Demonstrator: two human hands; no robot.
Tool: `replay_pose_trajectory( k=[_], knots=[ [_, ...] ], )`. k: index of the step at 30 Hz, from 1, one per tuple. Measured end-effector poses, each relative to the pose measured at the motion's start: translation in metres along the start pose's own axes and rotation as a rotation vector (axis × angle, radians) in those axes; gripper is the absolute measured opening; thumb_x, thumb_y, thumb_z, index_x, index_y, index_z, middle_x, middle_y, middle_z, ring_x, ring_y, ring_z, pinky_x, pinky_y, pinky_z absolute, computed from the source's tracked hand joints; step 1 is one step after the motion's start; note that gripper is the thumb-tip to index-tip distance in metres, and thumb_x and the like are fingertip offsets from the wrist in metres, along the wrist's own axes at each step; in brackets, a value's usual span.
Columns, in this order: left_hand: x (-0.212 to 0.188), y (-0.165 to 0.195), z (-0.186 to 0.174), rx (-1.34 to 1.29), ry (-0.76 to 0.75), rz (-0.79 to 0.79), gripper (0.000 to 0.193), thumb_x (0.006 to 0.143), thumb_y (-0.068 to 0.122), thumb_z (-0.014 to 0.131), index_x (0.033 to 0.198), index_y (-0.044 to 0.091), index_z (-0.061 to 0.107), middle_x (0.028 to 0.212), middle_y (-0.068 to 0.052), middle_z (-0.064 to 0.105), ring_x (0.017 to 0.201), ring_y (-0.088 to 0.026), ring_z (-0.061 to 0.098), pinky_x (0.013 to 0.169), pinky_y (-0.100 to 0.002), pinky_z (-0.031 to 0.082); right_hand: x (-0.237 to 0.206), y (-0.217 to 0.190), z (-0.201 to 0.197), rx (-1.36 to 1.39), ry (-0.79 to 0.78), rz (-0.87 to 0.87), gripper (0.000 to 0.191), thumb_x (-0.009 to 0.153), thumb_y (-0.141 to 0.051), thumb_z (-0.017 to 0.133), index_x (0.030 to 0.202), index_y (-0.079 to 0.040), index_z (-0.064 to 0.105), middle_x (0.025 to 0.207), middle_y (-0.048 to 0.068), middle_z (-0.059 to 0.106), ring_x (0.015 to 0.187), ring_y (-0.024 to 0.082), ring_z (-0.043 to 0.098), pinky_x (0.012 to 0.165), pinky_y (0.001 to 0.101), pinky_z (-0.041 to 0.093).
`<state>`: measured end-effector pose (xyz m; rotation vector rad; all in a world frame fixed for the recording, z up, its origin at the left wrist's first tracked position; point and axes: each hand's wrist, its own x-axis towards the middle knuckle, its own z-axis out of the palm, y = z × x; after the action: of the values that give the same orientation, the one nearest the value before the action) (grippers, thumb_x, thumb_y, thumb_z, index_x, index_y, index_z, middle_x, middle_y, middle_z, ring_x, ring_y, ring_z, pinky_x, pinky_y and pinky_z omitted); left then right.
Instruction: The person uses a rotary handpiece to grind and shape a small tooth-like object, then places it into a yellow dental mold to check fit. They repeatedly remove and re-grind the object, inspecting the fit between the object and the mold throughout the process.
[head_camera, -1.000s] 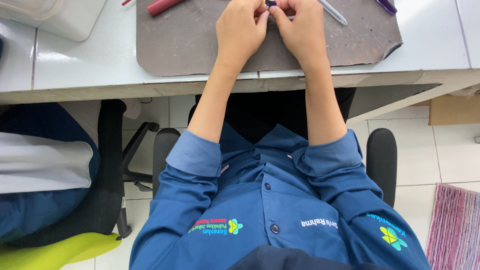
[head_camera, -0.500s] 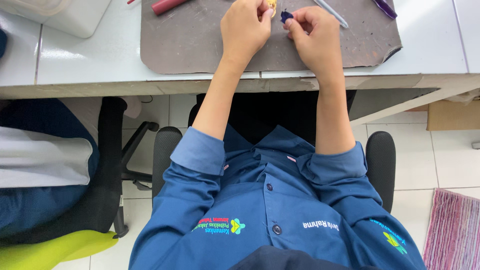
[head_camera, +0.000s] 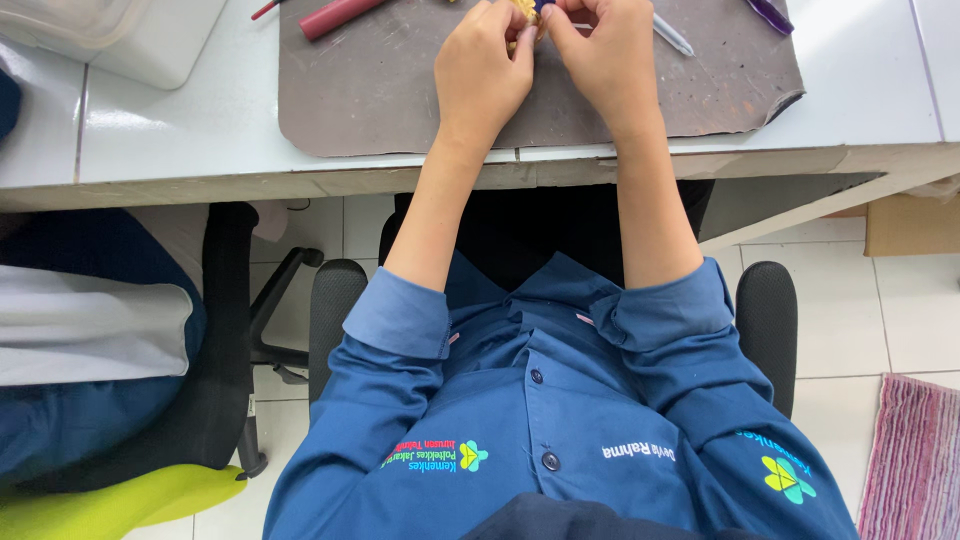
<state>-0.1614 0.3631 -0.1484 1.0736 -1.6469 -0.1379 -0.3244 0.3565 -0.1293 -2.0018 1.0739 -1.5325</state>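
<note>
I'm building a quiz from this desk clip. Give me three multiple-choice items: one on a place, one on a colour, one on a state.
1. Where do the hands work?
A. over the grey mat
B. over the floor
C. inside the plastic box

2. What colour is the person's shirt?
A. red
B. blue
C. white

3. How do the two hands stand?
A. wide apart
B. flat on the desk
C. close together, pinching a small piece

Answers:
1 A: the left hand and right hand lie above the grey mat.
2 B: the shirt is blue.
3 C: both sets of fingers meet on a small yellowish piece at the top edge.
</note>
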Motion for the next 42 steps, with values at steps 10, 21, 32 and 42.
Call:
replay_pose_trajectory(
  k=[10, 21, 32, 42],
  knots=[
    [0.000, -0.002, 0.001, -0.046, -0.024, -0.069, 0.008, 0.089, 0.015, 0.074, 0.087, 0.010, 0.068, 0.080, -0.002, 0.072, 0.070, -0.020, 0.071, 0.063, -0.035, 0.053, -0.001, 0.005, 0.000, 0.000, -0.047, 0.047, 0.011, 0.102, -0.005, 0.074, 0.108, 0.004, 0.074, 0.096, 0.009, 0.078, 0.093, 0.018, 0.080, 0.088, 0.0317, 0.066],
    [0.000, -0.001, 0.006, -0.027, 0.003, -0.061, 0.010, 0.091, 0.018, 0.073, 0.090, 0.010, 0.068, 0.084, -0.003, 0.071, 0.071, -0.020, 0.071, 0.064, -0.035, 0.054, -0.005, -0.001, 0.005, 0.022, 0.016, -0.010, 0.008, 0.101, 0.001, 0.073, 0.106, 0.005, 0.075, 0.097, 0.011, 0.079, 0.091, 0.018, 0.081, 0.084, 0.0301, 0.068],
    [-0.001, -0.001, 0.005, 0.007, -0.009, -0.049, 0.013, 0.091, 0.021, 0.074, 0.089, 0.010, 0.068, 0.081, -0.003, 0.071, 0.072, -0.021, 0.070, 0.064, -0.037, 0.054, -0.004, 0.010, 0.001, -0.153, -0.012, -0.009, 0.011, 0.098, -0.006, 0.078, 0.104, 0.003, 0.076, 0.093, 0.011, 0.079, 0.086, 0.019, 0.078, 0.078, 0.0311, 0.064],
    [-0.002, -0.011, 0.019, 0.119, -0.027, -0.032, 0.011, 0.085, 0.020, 0.074, 0.081, 0.010, 0.071, 0.077, -0.004, 0.073, 0.076, -0.027, 0.070, 0.064, -0.042, 0.053, -0.003, 0.029, -0.007, -0.242, -0.097, -0.017, 0.016, 0.096, -0.010, 0.077, 0.105, 0.003, 0.074, 0.095, 0.012, 0.079, 0.090, 0.022, 0.079, 0.081, 0.0336, 0.061]
  ],
)
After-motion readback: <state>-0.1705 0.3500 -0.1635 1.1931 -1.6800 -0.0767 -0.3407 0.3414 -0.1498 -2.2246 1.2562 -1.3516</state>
